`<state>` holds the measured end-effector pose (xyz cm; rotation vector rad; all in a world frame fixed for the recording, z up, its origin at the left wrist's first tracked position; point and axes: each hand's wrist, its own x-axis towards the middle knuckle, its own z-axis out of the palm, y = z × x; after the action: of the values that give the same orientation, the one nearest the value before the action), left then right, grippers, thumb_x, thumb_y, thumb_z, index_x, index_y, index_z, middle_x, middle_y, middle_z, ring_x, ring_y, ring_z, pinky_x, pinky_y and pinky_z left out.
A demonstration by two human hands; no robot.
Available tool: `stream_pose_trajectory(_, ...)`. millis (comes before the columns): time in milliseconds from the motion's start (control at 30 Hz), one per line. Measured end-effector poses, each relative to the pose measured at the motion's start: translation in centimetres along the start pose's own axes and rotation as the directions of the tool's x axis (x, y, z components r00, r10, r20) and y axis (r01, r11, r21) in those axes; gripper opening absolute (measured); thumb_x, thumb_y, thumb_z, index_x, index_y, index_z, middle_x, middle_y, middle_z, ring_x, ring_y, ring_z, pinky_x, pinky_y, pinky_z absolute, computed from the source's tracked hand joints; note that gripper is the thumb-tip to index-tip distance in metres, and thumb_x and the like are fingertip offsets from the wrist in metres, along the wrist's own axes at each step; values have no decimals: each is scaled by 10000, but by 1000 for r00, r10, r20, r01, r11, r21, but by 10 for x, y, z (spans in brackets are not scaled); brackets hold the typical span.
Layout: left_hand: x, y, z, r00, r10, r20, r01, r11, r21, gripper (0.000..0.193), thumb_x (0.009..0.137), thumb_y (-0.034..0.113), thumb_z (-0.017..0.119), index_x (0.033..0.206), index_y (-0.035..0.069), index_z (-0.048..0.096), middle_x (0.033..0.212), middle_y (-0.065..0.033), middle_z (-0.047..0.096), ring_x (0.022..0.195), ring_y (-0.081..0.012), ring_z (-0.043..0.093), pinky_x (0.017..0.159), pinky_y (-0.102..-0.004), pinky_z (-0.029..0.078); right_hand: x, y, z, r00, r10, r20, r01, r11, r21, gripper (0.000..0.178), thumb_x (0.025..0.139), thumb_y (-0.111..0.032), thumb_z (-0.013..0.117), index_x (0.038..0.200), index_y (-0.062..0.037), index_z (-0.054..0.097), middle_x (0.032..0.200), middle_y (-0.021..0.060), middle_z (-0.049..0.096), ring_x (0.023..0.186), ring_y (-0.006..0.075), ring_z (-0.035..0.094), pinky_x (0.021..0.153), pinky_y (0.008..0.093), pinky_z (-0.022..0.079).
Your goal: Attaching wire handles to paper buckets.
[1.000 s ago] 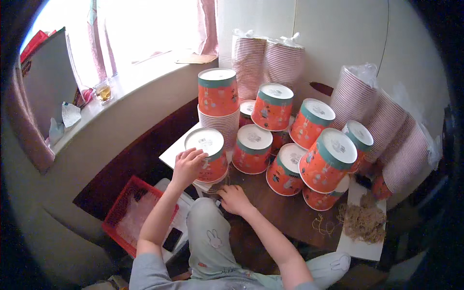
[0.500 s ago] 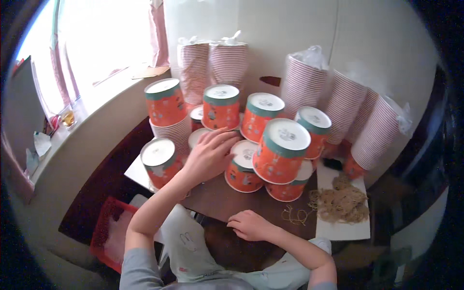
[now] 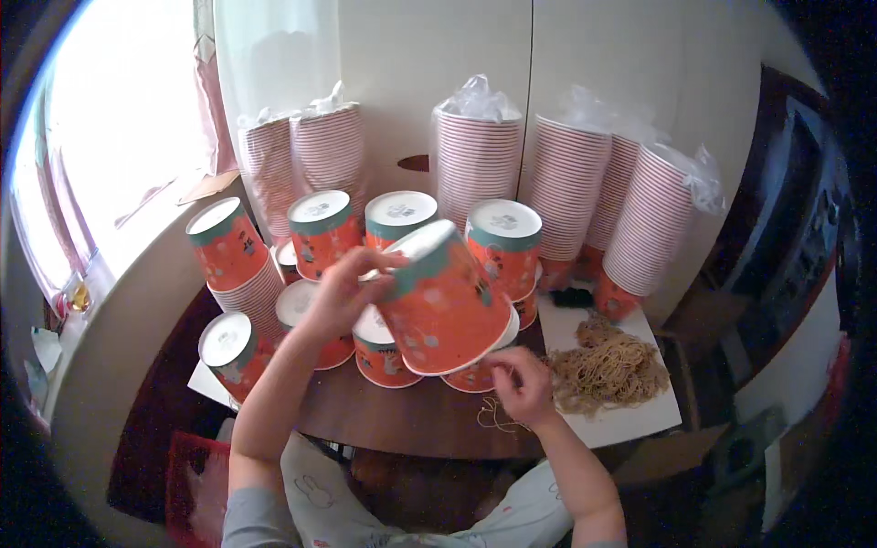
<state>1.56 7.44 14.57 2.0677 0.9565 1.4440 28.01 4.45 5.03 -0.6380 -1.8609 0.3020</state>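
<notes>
While the left hand grips 1 tilted orange bucket, the right hand pinches rubber bands on the counter; I judge banding comes next.

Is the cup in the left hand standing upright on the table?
No, the left hand holds the orange cup tilted above the table.

- We count 2 bare hands: the left hand and the right hand.
- We see 1 orange paper tub lifted and tilted.
- We make out at least 9 more upside-down orange tubs on the table; some are partly hidden.
- We count 5 wrapped stacks of striped cups along the wall.
- We see 1 heap of rubber bands on 1 white sheet.
</notes>
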Motion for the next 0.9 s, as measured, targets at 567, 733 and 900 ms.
stream_pose_trajectory(567, -94, -66, 22, 551, -787, 278, 606, 149, -781, 181, 896, 197, 457, 939, 31, 517, 870, -52, 571, 803, -144, 564, 722, -285, 480, -3, -25, 21, 768, 545, 336, -611, 470, 637, 710, 706, -142, 490, 1340, -11, 197, 1332, 144, 313, 1247, 243, 284, 1030, 357, 205)
stream_pose_trajectory(733, -104, -70, 31, 499, -797, 340, 631, 65, -773, 166, 878, 179, 501, 957, 36, 526, 881, -50, 575, 789, -144, 576, 686, -291, 501, -3, -40, 29, 745, 594, 305, -603, 404, 688, 768, 657, -161, 492, 1345, -13, 183, 1338, 154, 305, 1245, 251, 289, 1024, 380, 224)
stream_pose_trajectory(900, -127, -84, 39, 444, -745, 498, 762, 21, -648, 342, 853, 153, 535, 1163, 22, 475, 1033, -103, 572, 889, -171, 579, 759, -301, 496, -7, -43, 26, 707, 595, 381, -671, 398, 625, 803, 634, -201, 501, 1337, -4, 169, 1345, 156, 285, 1250, 263, 278, 1033, 381, 201)
